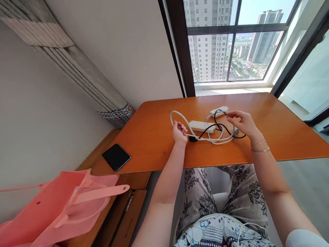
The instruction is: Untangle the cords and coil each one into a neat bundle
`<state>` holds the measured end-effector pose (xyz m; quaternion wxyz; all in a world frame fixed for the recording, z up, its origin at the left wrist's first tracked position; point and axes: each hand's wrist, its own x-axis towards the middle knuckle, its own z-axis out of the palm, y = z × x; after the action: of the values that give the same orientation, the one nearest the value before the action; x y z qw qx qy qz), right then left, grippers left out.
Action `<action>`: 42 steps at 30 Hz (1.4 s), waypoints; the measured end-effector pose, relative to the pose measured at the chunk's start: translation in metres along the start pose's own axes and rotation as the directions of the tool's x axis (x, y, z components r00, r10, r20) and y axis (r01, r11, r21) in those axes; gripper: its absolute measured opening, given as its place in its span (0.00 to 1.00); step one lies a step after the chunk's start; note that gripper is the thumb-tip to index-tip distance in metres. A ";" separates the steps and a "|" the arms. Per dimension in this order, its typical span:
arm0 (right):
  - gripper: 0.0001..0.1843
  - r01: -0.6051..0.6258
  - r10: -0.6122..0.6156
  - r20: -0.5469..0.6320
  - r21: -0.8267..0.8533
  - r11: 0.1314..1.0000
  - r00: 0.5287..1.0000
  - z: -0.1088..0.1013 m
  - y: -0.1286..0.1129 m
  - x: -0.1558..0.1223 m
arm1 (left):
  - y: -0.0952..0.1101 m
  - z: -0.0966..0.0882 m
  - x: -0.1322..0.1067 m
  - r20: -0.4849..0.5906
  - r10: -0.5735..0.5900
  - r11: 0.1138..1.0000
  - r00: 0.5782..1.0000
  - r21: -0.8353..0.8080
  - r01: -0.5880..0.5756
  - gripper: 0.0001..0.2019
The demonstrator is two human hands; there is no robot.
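Note:
My left hand is closed around a white cable, which arches up over it in a loop. My right hand has its thumb and fingertips pinched together at a black cable. Between the hands lies a white power strip, with loops of both cables crossing over and beside it. A second white power strip lies farther back, near the right fingertips. A black plug rests beside my left hand. Near my right palm, a greyish plug end is partly hidden by cable.
A dark-screened phone lies at the left of the wooden table. Below it, a pink bag stands on a wooden cabinet. A window is behind the table, and a grey curtain hangs at left.

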<state>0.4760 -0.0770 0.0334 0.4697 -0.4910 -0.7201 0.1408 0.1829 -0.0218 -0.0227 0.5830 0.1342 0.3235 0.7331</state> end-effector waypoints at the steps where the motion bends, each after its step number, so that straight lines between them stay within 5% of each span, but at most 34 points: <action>1: 0.20 0.028 -0.016 0.100 -0.121 0.992 0.995 0.005 -0.011 -0.001 | 0.000 0.000 0.000 0.006 0.000 1.000 1.000 0.000 0.000 0.19; 4: 0.18 0.074 0.057 0.265 -0.457 0.887 0.963 0.025 -0.034 0.000 | -0.001 -0.001 0.001 0.006 -0.005 1.000 1.000 -0.001 0.005 0.19; 7: 0.12 0.071 0.118 0.314 -0.530 0.845 0.942 0.039 -0.044 0.003 | -0.002 -0.001 0.001 -0.011 -0.006 1.000 1.000 0.008 0.006 0.19; 15: 0.10 0.008 -0.008 0.030 -0.005 1.000 1.000 0.033 -0.066 0.022 | 0.002 0.000 0.000 0.032 -0.050 0.998 0.998 -0.032 0.051 0.18; 20: 0.13 -0.093 0.144 -0.128 0.339 0.936 0.981 0.029 -0.067 0.038 | 0.014 -0.001 -0.001 0.108 -0.109 0.990 0.988 -0.083 0.118 0.21; 24: 0.16 -0.185 0.342 -0.220 0.525 0.831 0.913 0.027 -0.061 0.048 | 0.013 0.004 -0.008 0.240 -0.154 0.987 0.958 0.000 0.159 0.22; 28: 0.15 -0.278 0.481 -0.184 0.621 0.733 0.857 0.028 -0.062 0.055 | 0.006 0.010 -0.019 0.366 -0.193 0.980 0.910 0.121 0.159 0.22; 36: 0.12 -0.308 0.531 0.001 0.816 0.490 0.847 0.036 -0.082 0.061 | -0.011 0.006 -0.026 0.423 -0.307 0.925 0.853 0.342 0.164 0.24; 39: 0.15 -0.241 0.455 -0.019 0.828 0.506 0.890 0.038 -0.088 0.066 | -0.015 0.003 -0.024 0.405 -0.277 0.904 0.871 0.416 0.094 0.24; 42: 0.18 -0.149 0.366 -0.089 0.806 0.572 0.926 0.031 -0.090 0.073 | -0.017 0.001 -0.017 0.313 -0.166 0.916 0.935 0.401 0.029 0.21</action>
<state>0.3935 -0.0506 0.1166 0.6962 -0.3480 -0.4404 0.4475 0.2015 -0.0356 -0.0291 0.6279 0.3557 0.3635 0.5891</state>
